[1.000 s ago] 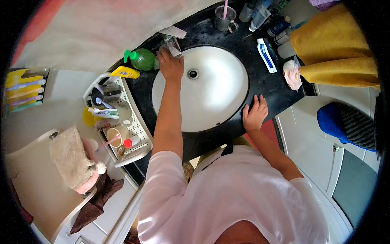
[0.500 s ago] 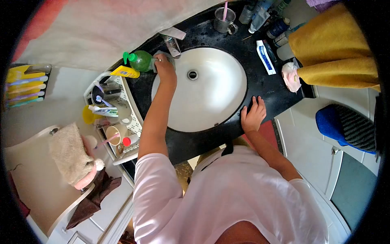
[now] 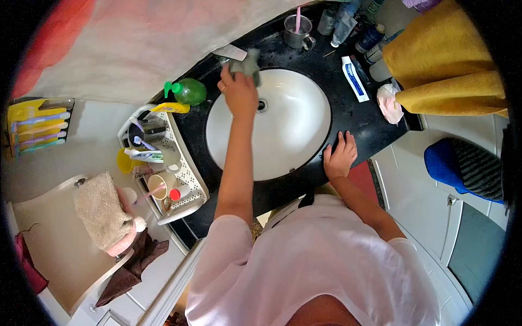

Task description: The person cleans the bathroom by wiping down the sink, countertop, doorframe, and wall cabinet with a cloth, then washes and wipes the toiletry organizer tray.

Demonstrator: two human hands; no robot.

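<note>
My left hand [image 3: 239, 95] reaches over the back of the white oval sink [image 3: 293, 130], its fingers on a grey-green cloth [image 3: 248, 65]. The cloth lies against the faucet [image 3: 231, 52] and covers most of its spout. A ring shows on one finger. My right hand [image 3: 340, 156] rests flat on the front edge of the black counter [image 3: 353, 125], fingers spread, holding nothing. Left of the sink stands a green pump bottle [image 3: 190, 91], with a yellow tube [image 3: 171, 107] in front of it.
A white basket [image 3: 187, 163] with cups, toothbrushes and toothpaste sits on the left. A metal mug [image 3: 297, 37] holding a pink toothbrush stands at the back. To the right are a toothpaste tube [image 3: 355, 79], a pink-white bundle [image 3: 389, 103] and a hanging yellow towel [image 3: 443, 65].
My left hand has moved right with the cloth, from beside the green bottle to the faucet. The view has shifted slightly. My right hand stays on the counter.
</note>
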